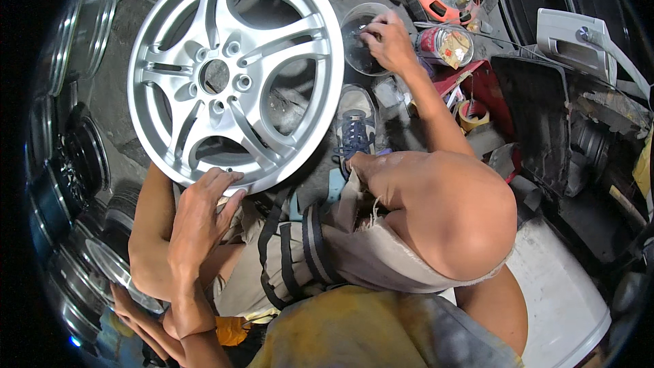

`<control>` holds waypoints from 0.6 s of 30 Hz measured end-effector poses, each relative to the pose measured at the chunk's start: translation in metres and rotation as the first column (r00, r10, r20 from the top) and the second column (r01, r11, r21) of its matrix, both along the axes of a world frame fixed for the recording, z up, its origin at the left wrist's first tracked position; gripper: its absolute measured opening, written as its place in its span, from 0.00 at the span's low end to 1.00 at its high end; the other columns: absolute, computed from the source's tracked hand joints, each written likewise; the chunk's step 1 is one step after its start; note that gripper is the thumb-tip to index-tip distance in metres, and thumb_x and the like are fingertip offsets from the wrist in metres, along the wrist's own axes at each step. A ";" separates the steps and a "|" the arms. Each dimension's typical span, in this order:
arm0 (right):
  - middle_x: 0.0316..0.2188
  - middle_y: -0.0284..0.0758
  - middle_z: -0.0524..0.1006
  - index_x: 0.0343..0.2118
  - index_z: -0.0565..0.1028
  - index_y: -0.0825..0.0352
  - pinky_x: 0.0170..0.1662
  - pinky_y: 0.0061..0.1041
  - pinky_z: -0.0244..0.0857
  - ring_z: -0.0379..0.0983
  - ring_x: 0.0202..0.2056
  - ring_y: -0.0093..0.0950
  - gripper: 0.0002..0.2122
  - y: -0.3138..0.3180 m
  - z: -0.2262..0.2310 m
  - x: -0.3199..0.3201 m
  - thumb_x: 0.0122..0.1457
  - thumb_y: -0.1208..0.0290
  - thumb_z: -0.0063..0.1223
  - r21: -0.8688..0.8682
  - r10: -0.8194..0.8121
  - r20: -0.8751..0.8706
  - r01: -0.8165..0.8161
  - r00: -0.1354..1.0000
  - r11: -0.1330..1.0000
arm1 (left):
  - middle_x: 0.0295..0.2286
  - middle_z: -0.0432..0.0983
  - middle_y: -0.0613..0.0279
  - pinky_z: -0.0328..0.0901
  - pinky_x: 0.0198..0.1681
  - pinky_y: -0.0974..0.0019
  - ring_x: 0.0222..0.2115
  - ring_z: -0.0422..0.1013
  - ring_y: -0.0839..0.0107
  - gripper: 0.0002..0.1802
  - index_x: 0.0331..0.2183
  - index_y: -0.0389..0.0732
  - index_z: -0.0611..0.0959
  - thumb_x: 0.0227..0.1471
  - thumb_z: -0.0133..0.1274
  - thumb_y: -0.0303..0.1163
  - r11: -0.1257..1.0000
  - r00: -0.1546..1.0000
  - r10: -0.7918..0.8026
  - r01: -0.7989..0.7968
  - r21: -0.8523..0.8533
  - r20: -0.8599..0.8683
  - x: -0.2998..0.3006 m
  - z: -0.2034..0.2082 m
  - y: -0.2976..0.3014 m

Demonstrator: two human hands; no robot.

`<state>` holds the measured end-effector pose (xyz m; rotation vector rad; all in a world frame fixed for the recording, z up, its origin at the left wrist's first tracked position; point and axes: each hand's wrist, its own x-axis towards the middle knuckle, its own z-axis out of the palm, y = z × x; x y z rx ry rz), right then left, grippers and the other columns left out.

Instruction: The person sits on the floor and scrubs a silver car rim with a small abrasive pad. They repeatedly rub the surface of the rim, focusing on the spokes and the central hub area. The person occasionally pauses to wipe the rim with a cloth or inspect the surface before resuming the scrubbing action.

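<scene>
The silver metal wheel with 5 double spokes [231,71] lies face up, at 11 o'clock from the middle of the view. The bare left hand [204,215] has its fingertips on the wheel's outer edge, at its 6 o'clock; whether it clamps the edge, I cannot tell. The bare right hand [388,42] is over a round, translucent plastic tub [354,51], between 2 and 3 o'clock from the wheel's hub; its fingers bend close together, but I cannot tell if they hold something. As for progress, the wheel's face looks evenly silver, so I judge that much is done there; what is left, these surfaces do not show clearly
</scene>
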<state>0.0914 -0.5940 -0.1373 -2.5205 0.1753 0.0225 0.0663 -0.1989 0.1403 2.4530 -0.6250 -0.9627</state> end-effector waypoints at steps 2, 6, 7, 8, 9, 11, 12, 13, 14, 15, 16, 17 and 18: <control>0.40 0.43 0.80 0.39 0.85 0.63 0.53 0.36 0.68 0.76 0.46 0.40 0.10 -0.016 0.011 -0.013 0.59 0.65 0.59 0.136 -0.037 0.047 0.030 0.998 0.990 | 0.33 0.76 0.46 0.67 0.38 0.52 0.35 0.74 0.44 0.13 0.42 0.33 0.83 0.53 0.61 0.26 1.000 1.000 0.005 -0.005 0.000 -0.005 -0.001 -0.002 0.002; 0.42 0.40 0.81 0.42 0.85 0.63 0.53 0.31 0.67 0.77 0.46 0.33 0.10 -0.028 0.027 -0.030 0.60 0.68 0.60 0.412 -0.124 -0.147 0.175 0.981 0.894 | 0.33 0.77 0.46 0.67 0.39 0.54 0.34 0.74 0.47 0.14 0.42 0.32 0.83 0.52 0.61 0.25 1.000 0.999 0.022 -0.021 0.013 -0.027 -0.004 0.000 0.002; 0.42 0.39 0.81 0.43 0.84 0.64 0.53 0.30 0.67 0.77 0.45 0.31 0.10 -0.035 0.031 -0.036 0.60 0.69 0.59 0.487 -0.153 -0.181 0.224 0.971 0.844 | 0.33 0.77 0.46 0.67 0.39 0.54 0.34 0.74 0.47 0.14 0.42 0.32 0.83 0.52 0.61 0.25 1.000 1.000 0.009 -0.009 0.000 -0.030 -0.001 0.000 0.001; 0.43 0.38 0.81 0.43 0.84 0.65 0.52 0.28 0.67 0.76 0.45 0.29 0.10 -0.032 0.034 -0.038 0.61 0.71 0.59 0.571 -0.159 -0.218 0.258 0.963 0.780 | 0.33 0.77 0.46 0.67 0.39 0.54 0.34 0.74 0.46 0.14 0.42 0.32 0.83 0.52 0.61 0.25 1.000 0.999 0.011 -0.011 0.011 -0.032 -0.002 0.001 0.002; 0.43 0.37 0.81 0.43 0.84 0.67 0.52 0.27 0.67 0.76 0.45 0.27 0.10 -0.028 0.035 -0.040 0.61 0.72 0.58 0.646 -0.160 -0.255 0.292 0.953 0.705 | 0.33 0.77 0.46 0.67 0.39 0.54 0.34 0.74 0.46 0.14 0.42 0.32 0.83 0.52 0.61 0.25 1.000 0.999 0.014 -0.014 0.021 -0.034 -0.003 0.001 0.002; 0.44 0.36 0.82 0.43 0.83 0.69 0.53 0.25 0.67 0.76 0.45 0.25 0.10 -0.026 0.036 -0.042 0.61 0.76 0.56 0.684 -0.159 -0.219 0.267 0.963 0.678 | 0.34 0.76 0.46 0.67 0.38 0.52 0.34 0.74 0.45 0.14 0.42 0.33 0.83 0.53 0.61 0.25 1.000 0.999 0.004 -0.003 0.024 -0.033 -0.003 0.001 0.003; 0.45 0.36 0.82 0.43 0.83 0.69 0.54 0.25 0.66 0.76 0.45 0.25 0.10 -0.028 0.036 -0.044 0.61 0.76 0.56 0.680 -0.164 -0.204 0.260 0.965 0.686 | 0.34 0.75 0.46 0.67 0.38 0.51 0.35 0.73 0.44 0.14 0.42 0.33 0.82 0.53 0.61 0.25 1.000 1.000 -0.009 0.009 0.016 -0.030 -0.003 0.001 0.004; 0.45 0.37 0.82 0.43 0.83 0.68 0.54 0.25 0.66 0.76 0.46 0.26 0.09 -0.029 0.036 -0.045 0.61 0.77 0.56 0.675 -0.169 -0.189 0.253 0.967 0.693 | 0.35 0.75 0.47 0.67 0.37 0.49 0.35 0.73 0.42 0.13 0.42 0.34 0.82 0.53 0.61 0.25 1.000 0.999 -0.021 0.021 0.009 -0.027 -0.002 0.001 0.004; 0.45 0.37 0.82 0.43 0.83 0.68 0.54 0.25 0.66 0.76 0.46 0.26 0.09 -0.030 0.035 -0.047 0.61 0.77 0.55 0.659 -0.175 -0.171 0.244 0.970 0.711 | 0.35 0.75 0.47 0.67 0.37 0.49 0.36 0.73 0.42 0.14 0.42 0.34 0.82 0.53 0.61 0.25 1.000 0.999 -0.026 0.026 0.007 -0.028 -0.002 0.000 0.004; 0.46 0.37 0.82 0.43 0.83 0.69 0.55 0.25 0.66 0.76 0.47 0.26 0.09 -0.031 0.033 -0.048 0.61 0.77 0.55 0.643 -0.179 -0.152 0.235 0.972 0.729 | 0.35 0.75 0.47 0.67 0.37 0.50 0.36 0.73 0.42 0.14 0.43 0.34 0.82 0.53 0.60 0.25 1.000 0.999 -0.030 0.031 0.006 -0.028 -0.002 0.000 0.004; 0.46 0.37 0.82 0.42 0.83 0.69 0.55 0.25 0.66 0.76 0.47 0.26 0.09 -0.032 0.032 -0.050 0.61 0.77 0.55 0.626 -0.183 -0.134 0.227 0.974 0.746 | 0.35 0.75 0.47 0.67 0.37 0.50 0.36 0.73 0.42 0.14 0.43 0.34 0.82 0.53 0.60 0.25 0.999 0.999 -0.035 0.035 0.004 -0.029 -0.002 0.000 0.004; 0.46 0.36 0.82 0.42 0.83 0.68 0.55 0.25 0.65 0.75 0.48 0.25 0.09 -0.032 0.030 -0.051 0.60 0.77 0.56 0.623 -0.188 -0.132 0.229 0.973 0.748 | 0.35 0.75 0.47 0.67 0.37 0.50 0.36 0.73 0.43 0.14 0.43 0.34 0.81 0.53 0.61 0.25 1.000 0.999 -0.029 0.029 0.006 -0.032 -0.002 0.000 0.003; 0.46 0.36 0.82 0.42 0.84 0.68 0.55 0.25 0.65 0.75 0.49 0.25 0.09 -0.033 0.028 -0.053 0.60 0.77 0.57 0.620 -0.194 -0.130 0.232 0.972 0.750 | 0.35 0.75 0.47 0.67 0.37 0.50 0.36 0.73 0.43 0.14 0.43 0.34 0.81 0.53 0.61 0.25 1.000 0.999 -0.023 0.024 0.008 -0.036 -0.002 0.001 0.002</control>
